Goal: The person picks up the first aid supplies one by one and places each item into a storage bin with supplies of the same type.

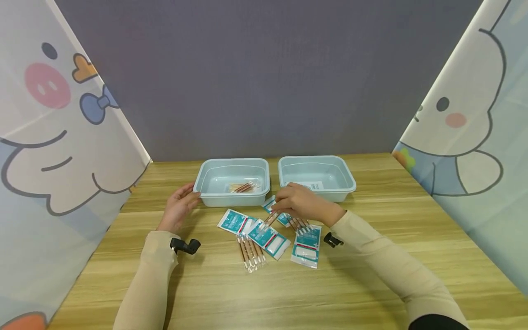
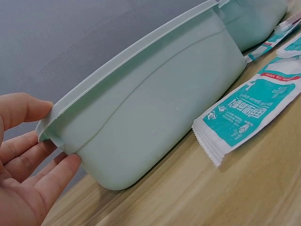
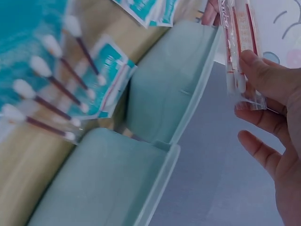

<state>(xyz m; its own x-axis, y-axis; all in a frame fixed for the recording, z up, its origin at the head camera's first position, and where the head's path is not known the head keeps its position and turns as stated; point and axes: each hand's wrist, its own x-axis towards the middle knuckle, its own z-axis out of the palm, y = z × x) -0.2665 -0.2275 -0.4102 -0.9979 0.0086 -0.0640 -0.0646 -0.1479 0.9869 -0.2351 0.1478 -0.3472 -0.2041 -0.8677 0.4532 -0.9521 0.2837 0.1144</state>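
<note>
My left hand (image 1: 180, 206) holds the left end of a pale blue plastic basin (image 1: 235, 200), thumb on the rim and fingers beneath it, as the left wrist view shows. Inside that basin lie some brown and pale swab sticks (image 1: 246, 187). Between thumb and fingers my right hand (image 1: 299, 201) pinches a clear packet of cotton swabs (image 3: 242, 42), raised over the pile of packets. Below it is a teal and white gauze packet (image 1: 269, 239). A packet of brown-stemmed swabs (image 1: 250, 254) lies in front, and another swab packet (image 1: 300, 224) is under my right wrist.
A second pale basin (image 1: 350, 183) with a white label inside stands to the right. More teal packets lie on the wooden table (image 1: 255, 302), one left (image 1: 237, 222) and one right (image 1: 306, 247). A grey wall (image 1: 264, 82) rises behind, with cartoon-printed panels on both sides.
</note>
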